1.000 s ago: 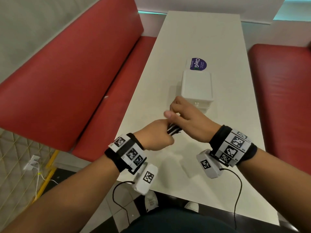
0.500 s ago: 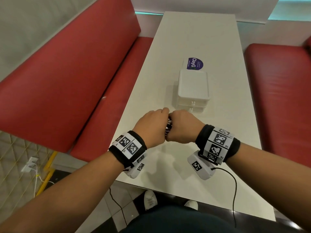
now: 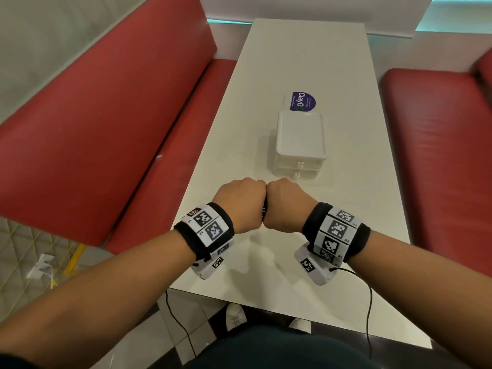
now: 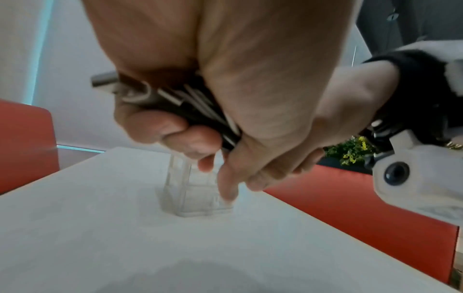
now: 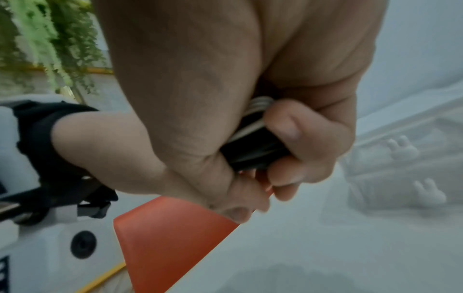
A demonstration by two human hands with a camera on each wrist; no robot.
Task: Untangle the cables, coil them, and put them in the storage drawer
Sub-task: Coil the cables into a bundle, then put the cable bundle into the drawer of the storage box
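the left hand (image 3: 241, 205) and the right hand (image 3: 286, 205) are pressed knuckle to knuckle above the near part of the desk (image 3: 298, 62), both curled tight round one bundle of cables (image 3: 264, 210), of which the head view shows only a dark sliver in the gap between them. the left wrist view gives more: black and pale strands of the cables (image 4: 200, 107) cross the palm at a slant, with a metal plug end sticking out past the fingers (image 4: 160, 126) on the far side. the right wrist view shows the same bundle (image 5: 255, 146) clamped under the thumb, white turns lying over black ones. whether the coil is finished i cannot tell, since most of it is hidden inside the two fists. straight ahead of the hands, a little to the right, stands the storage drawer unit (image 3: 300, 139), a small white box with two drawers stacked, both appearing pushed in, their little knobs facing the person. the bundle's long axis seems to run roughly across the body, about parallel with the drawer fronts. by my judgement the right hand is the nearer to the knobs, so it would free itself to pull a drawer while the left keeps the coil. behind the unit lies a purple sticker (image 3: 303, 101); red benches (image 3: 106, 129) flank the desk.
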